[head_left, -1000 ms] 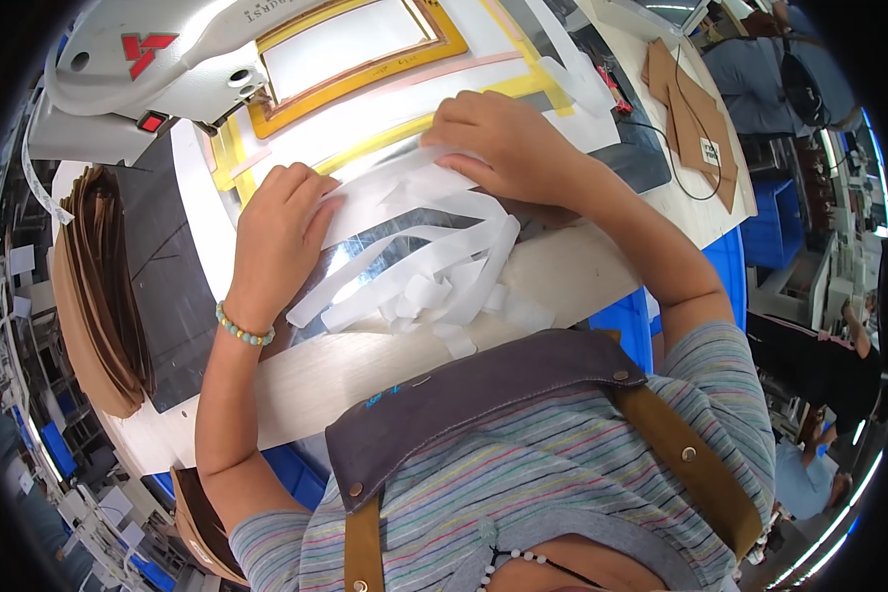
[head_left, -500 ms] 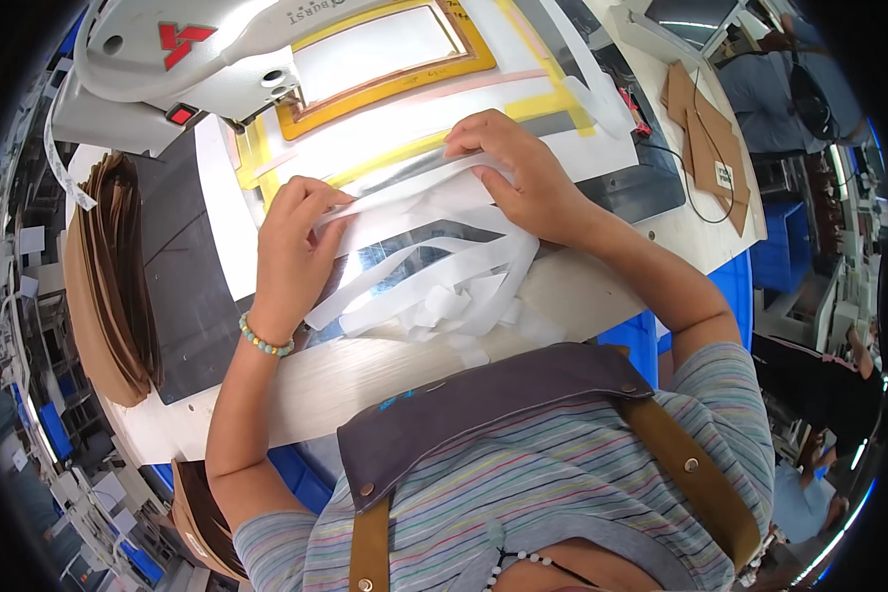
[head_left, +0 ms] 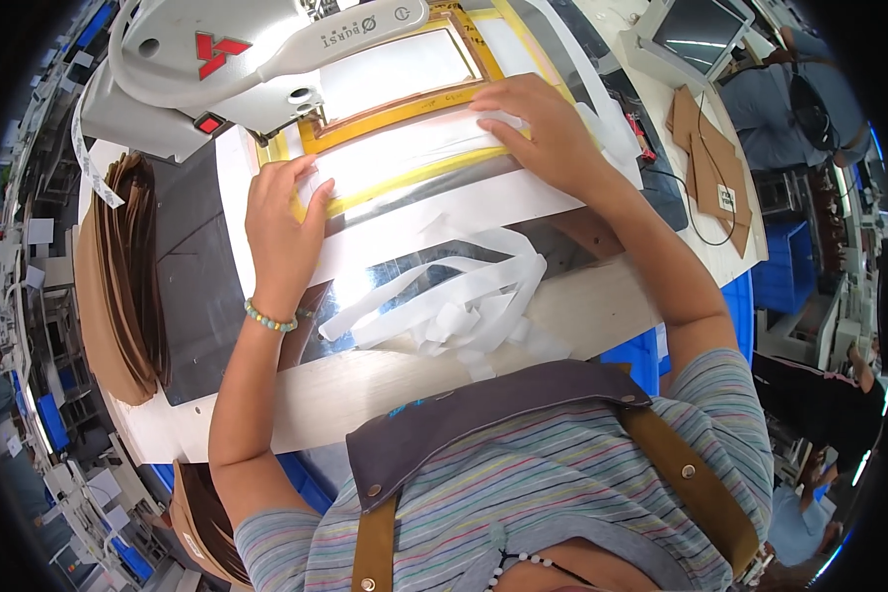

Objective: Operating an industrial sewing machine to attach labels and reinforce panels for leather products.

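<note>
Narrowly curled, the left hand point(head_left: 288, 212) and right hand point(head_left: 541, 126) hold a white strip point(head_left: 409, 148).

The left hand point(head_left: 284, 229) and right hand point(head_left: 555, 138) hold a white strip point(head_left: 414, 146) between them, just nearer the body than a yellow frame point(head_left: 405, 113). Loose strips point(head_left: 459, 318) lie tangled on the bench point(head_left: 587, 299); a white machine point(head_left: 183, 113) and brown sheets point(head_left: 118, 291) occupy the left.
</note>
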`<act>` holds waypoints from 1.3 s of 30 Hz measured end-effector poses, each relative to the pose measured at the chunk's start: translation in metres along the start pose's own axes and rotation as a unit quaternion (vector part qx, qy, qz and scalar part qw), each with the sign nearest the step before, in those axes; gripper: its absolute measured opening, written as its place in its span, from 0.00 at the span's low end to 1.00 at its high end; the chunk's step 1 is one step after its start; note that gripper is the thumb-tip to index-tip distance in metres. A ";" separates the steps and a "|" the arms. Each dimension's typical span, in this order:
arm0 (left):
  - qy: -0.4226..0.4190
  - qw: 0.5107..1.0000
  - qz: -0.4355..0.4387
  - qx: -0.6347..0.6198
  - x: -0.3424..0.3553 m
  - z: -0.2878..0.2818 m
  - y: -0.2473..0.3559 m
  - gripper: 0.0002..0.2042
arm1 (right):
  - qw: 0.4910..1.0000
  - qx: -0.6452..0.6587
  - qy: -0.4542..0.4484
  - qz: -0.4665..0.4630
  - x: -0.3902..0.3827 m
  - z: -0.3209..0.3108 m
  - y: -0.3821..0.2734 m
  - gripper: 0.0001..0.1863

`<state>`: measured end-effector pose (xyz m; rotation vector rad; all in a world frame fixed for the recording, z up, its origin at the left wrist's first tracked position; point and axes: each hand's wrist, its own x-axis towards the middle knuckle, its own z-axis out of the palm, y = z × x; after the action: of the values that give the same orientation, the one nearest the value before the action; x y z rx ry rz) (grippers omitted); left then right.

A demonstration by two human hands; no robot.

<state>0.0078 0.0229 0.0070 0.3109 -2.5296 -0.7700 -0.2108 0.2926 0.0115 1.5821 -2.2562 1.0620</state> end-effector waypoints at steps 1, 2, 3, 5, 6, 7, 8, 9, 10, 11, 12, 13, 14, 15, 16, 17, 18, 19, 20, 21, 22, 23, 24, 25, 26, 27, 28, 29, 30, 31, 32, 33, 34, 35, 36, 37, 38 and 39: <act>0.029 0.996 0.041 0.067 -0.003 -0.001 -0.003 0.18 | 1.000 -0.005 0.001 0.007 -0.004 -0.002 0.001 0.11; -0.002 0.997 0.016 0.079 -0.006 -0.003 -0.006 0.22 | 0.999 -0.045 0.000 0.010 -0.009 -0.005 0.001 0.12; -0.007 0.997 0.023 0.080 -0.009 -0.002 -0.008 0.22 | 0.997 -0.079 0.003 0.013 -0.014 -0.008 0.000 0.14; 0.020 0.987 0.084 0.135 -0.012 0.000 -0.009 0.26 | 0.997 -0.074 -0.010 0.032 -0.026 -0.009 -0.004 0.16; 0.012 0.987 0.082 0.135 -0.014 0.001 -0.007 0.26 | 0.997 -0.064 -0.012 0.038 -0.031 -0.009 -0.006 0.18; 0.001 0.991 0.066 0.118 -0.016 0.002 -0.005 0.26 | 0.996 -0.067 -0.016 0.048 -0.035 -0.008 -0.008 0.18; 0.002 0.993 0.060 0.101 -0.018 0.003 -0.003 0.27 | 0.996 -0.062 -0.024 0.054 -0.038 -0.006 -0.009 0.20; -0.010 0.993 0.048 0.105 -0.019 0.003 -0.001 0.27 | 0.997 -0.057 -0.033 0.048 -0.041 -0.004 -0.011 0.21; -0.019 0.994 0.043 0.101 -0.020 0.003 0.001 0.27 | 0.996 -0.053 -0.032 0.058 -0.042 -0.003 -0.011 0.21; -0.013 0.994 0.048 0.095 -0.021 0.001 0.002 0.27 | 0.997 -0.032 -0.037 0.064 -0.043 -0.002 -0.011 0.21; -0.028 0.994 0.037 0.100 -0.022 -0.002 0.003 0.27 | 0.997 -0.006 -0.038 0.067 -0.043 -0.001 -0.011 0.22; -0.031 0.991 0.055 0.114 -0.023 -0.004 0.004 0.27 | 0.997 -0.009 -0.041 0.070 -0.043 -0.001 -0.010 0.22; -0.024 0.989 0.078 0.125 -0.023 -0.005 0.005 0.27 | 0.995 0.009 -0.049 0.083 -0.043 -0.001 -0.010 0.21; -0.035 0.989 0.075 0.127 -0.022 -0.005 0.005 0.27 | 0.993 0.027 -0.057 0.097 -0.043 -0.002 -0.009 0.21; -0.012 0.986 0.099 0.132 -0.021 -0.006 0.005 0.26 | 0.993 0.027 -0.057 0.098 -0.043 -0.003 -0.009 0.21; 0.020 0.983 0.128 0.133 -0.020 -0.006 0.005 0.25 | 0.994 0.021 -0.039 0.096 -0.043 -0.005 -0.009 0.22; 0.010 0.983 0.123 0.137 -0.019 -0.005 0.005 0.25 | 0.996 0.018 -0.025 0.086 -0.043 -0.005 -0.009 0.22; 0.014 0.986 0.110 0.121 -0.018 -0.004 0.006 0.25 | 0.995 0.015 -0.021 0.094 -0.044 -0.006 -0.010 0.22; 0.026 0.990 0.096 0.102 -0.018 -0.003 0.006 0.24 | 0.993 0.012 -0.020 0.113 -0.045 -0.007 -0.011 0.21; 0.016 0.990 0.097 0.105 -0.017 -0.002 0.007 0.24 | 0.991 0.009 -0.020 0.132 -0.045 -0.007 -0.011 0.21; 0.000 0.991 0.099 0.087 -0.016 0.000 0.007 0.23 | 0.991 0.009 -0.021 0.134 -0.046 -0.006 -0.012 0.21; -0.008 0.993 0.102 0.066 -0.015 0.001 0.006 0.22 | 0.994 -0.011 -0.024 0.101 -0.046 -0.004 -0.013 0.21; -0.017 0.992 0.103 0.067 -0.014 0.002 0.006 0.22 | 0.997 -0.031 -0.027 0.068 -0.046 -0.002 -0.013 0.21; -0.019 0.989 0.126 0.080 -0.013 0.002 0.005 0.22 | 0.997 -0.033 -0.026 0.071 -0.045 -0.002 -0.013 0.21; -0.010 0.985 0.151 0.086 -0.012 0.002 0.003 0.22 | 0.998 -0.018 -0.023 0.060 -0.044 -0.001 -0.013 0.20; -0.022 0.984 0.152 0.090 -0.011 0.001 0.002 0.22 | 0.999 0.000 -0.026 0.040 -0.043 -0.002 -0.013 0.20; -0.010 0.988 0.128 0.091 -0.011 0.000 0.002 0.22 | 0.998 -0.006 -0.021 0.052 -0.042 -0.005 -0.013 0.20; 0.009 0.990 0.108 0.090 -0.011 0.000 0.001 0.22 | 0.998 -0.015 -0.012 0.055 -0.041 -0.009 -0.012 0.22; 0.011 0.990 0.106 0.096 -0.010 -0.001 0.001 0.25 | 0.998 -0.018 0.001 0.062 -0.040 -0.014 -0.012 0.24; 0.008 0.990 0.107 0.088 -0.010 -0.003 0.001 0.25 | 0.997 -0.031 -0.007 0.064 -0.041 -0.018 -0.013 0.24; -0.004 0.990 0.105 0.090 -0.012 -0.006 0.002 0.27 | 0.996 -0.061 -0.019 0.070 -0.043 -0.020 -0.016 0.27; -0.013 0.991 0.096 0.096 -0.013 -0.007 0.002 0.29 | 0.993 -0.088 -0.032 0.066 -0.046 -0.023 -0.019 0.31; -0.020 0.988 0.115 0.101 -0.011 -0.007 0.001 0.32 | 0.989 -0.096 -0.072 0.083 -0.049 -0.022 -0.023 0.39; -0.022 0.991 0.086 0.099 -0.012 -0.008 0.002 0.32 | 0.987 -0.109 -0.076 0.089 -0.051 -0.021 -0.028 0.39; -0.039 0.992 0.076 0.094 -0.012 -0.007 0.002 0.31 | 0.989 -0.081 -0.087 0.089 -0.054 -0.016 -0.033 0.41; -0.040 0.993 0.069 0.088 -0.011 -0.006 0.001 0.30 | 0.991 -0.051 -0.094 0.076 -0.055 -0.011 -0.037 0.43; -0.050 0.992 0.070 0.090 -0.011 -0.004 0.001 0.30 | 0.991 -0.041 -0.110 0.070 -0.056 -0.007 -0.040 0.44; -0.052 0.994 0.063 0.072 -0.010 -0.001 0.001 0.28 | 0.989 -0.041 -0.117 0.085 -0.055 -0.003 -0.041 0.44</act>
<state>0.0171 0.0265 0.0043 0.1589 -2.6798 -0.5700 -0.1528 0.3281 0.0030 1.5778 -2.5933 0.8441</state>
